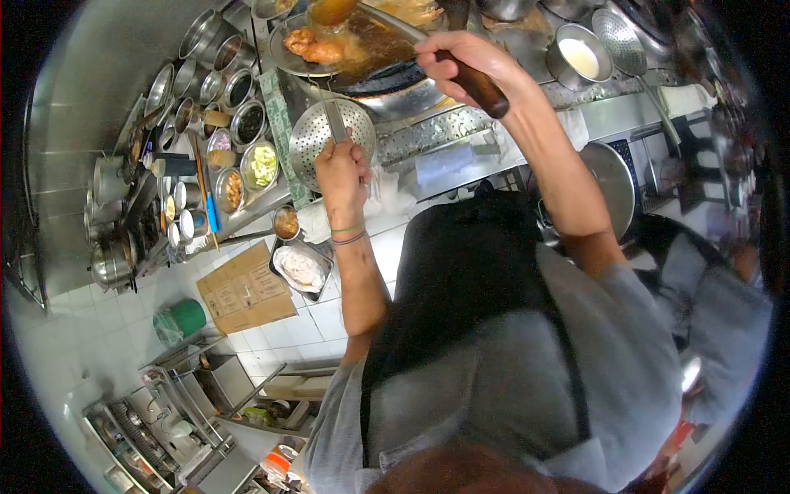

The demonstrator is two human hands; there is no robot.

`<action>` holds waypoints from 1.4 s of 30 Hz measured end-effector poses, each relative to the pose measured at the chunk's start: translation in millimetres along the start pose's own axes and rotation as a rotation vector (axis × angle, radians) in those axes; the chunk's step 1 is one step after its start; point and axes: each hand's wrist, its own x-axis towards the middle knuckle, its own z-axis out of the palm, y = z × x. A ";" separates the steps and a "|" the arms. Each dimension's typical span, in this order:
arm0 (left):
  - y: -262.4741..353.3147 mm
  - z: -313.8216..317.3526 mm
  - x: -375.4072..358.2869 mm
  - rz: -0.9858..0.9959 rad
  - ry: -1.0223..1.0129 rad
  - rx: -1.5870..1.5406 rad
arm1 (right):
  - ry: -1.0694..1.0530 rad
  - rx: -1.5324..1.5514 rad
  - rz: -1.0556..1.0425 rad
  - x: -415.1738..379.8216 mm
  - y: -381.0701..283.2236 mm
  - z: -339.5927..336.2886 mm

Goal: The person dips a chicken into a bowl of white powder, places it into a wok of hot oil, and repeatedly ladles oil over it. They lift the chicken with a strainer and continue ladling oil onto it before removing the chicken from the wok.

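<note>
My left hand (341, 169) is closed round the metal handle of a strainer (284, 56), which holds browned fried pieces (313, 47) over the wok (411, 97). Below that handle lies a round perforated plate (309, 148). My right hand (473, 64) grips the brown wooden handle of a ladle (333, 10); its bowl is at the top edge above the wok. Brown liquid (374, 58) fills the wok.
Several metal bowls with ingredients, one with chopped green pieces (262, 165), stand at the left. A pot of pale liquid (579, 59) and a perforated skimmer (619, 41) are at the right. A tray (303, 267) sits below my left forearm. Another person's sleeve (716, 309) shows at far right.
</note>
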 end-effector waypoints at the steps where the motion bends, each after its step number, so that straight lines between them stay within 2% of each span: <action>1: 0.0 -0.8 0.2 0.001 0.000 0.014 | 0.036 -0.009 -0.035 -1.1 -4.3 11.0; 7: 4.8 5.1 -1.5 0.061 -0.008 0.032 | 0.018 -0.153 -0.081 51.6 -4.0 19.3; 10: 6.4 7.9 -2.2 0.060 0.004 0.040 | 0.043 -0.607 -0.307 58.4 -13.7 26.1; 11: 7.3 8.8 -3.4 0.062 0.003 0.052 | 0.021 -0.522 -0.100 47.8 -26.7 30.0; 14: 10.0 11.3 -6.4 0.064 0.011 0.102 | 0.104 -0.726 -0.318 18.1 -36.6 42.2; 15: 10.6 11.7 -6.4 0.065 0.016 0.119 | 0.180 -0.805 -0.815 35.3 -16.4 35.2; 18: 6.2 7.7 -3.9 0.069 0.001 0.159 | 0.233 -0.880 -0.557 14.0 4.0 4.4; 20: 0.8 1.7 -1.0 0.017 -0.006 0.110 | 0.161 -0.772 -0.287 -17.7 3.7 0.4; 26: 8.5 6.1 -3.7 0.065 -0.008 0.057 | 0.284 -0.843 -0.106 -66.9 23.5 -16.9; 30: 18.1 15.5 -3.2 0.103 0.004 0.096 | 0.272 -0.866 -0.114 -70.4 40.5 -40.0; 33: 20.8 15.9 5.1 0.134 -0.029 0.075 | 0.359 -0.740 -0.050 -73.9 34.8 -37.4; 36: 28.5 25.0 11.8 0.182 0.015 0.155 | 0.315 -0.228 0.066 -68.6 22.3 -42.0; 37: 30.3 26.6 13.6 0.189 0.010 0.157 | 0.177 0.023 0.088 -67.0 18.6 -55.5; 38: 32.3 28.5 15.8 0.197 0.005 0.158 | 0.104 0.144 0.136 -67.6 9.3 -57.0; 40: 37.5 32.5 16.1 0.196 -0.013 0.141 | 0.155 0.402 0.185 -66.6 -2.0 -47.6; 42: 41.7 35.8 13.8 0.177 -0.036 0.105 | 0.121 0.351 0.098 -60.9 0.7 -52.6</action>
